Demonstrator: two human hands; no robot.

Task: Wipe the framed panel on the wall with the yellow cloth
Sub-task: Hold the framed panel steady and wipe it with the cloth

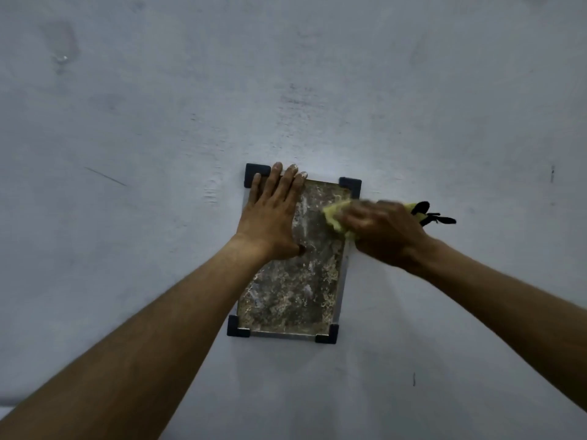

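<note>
Mid-wipe: the right hand (381, 231), blurred, bunches the cloth (338, 217) against the panel (295, 281) at its two o'clock edge. The left hand (270, 217) lies open and flat at eleven o'clock — bracing. Next, probably strokes toward six o'clock — the mottled lower half.

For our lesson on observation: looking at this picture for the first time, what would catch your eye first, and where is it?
The eye goes first to the mottled grey-brown rectangular panel with dark corner brackets, mounted at the centre of the pale grey wall. The left hand lies flat on its upper left part. The right hand, blurred, presses a crumpled yellow cloth against the panel's upper right edge.
</note>
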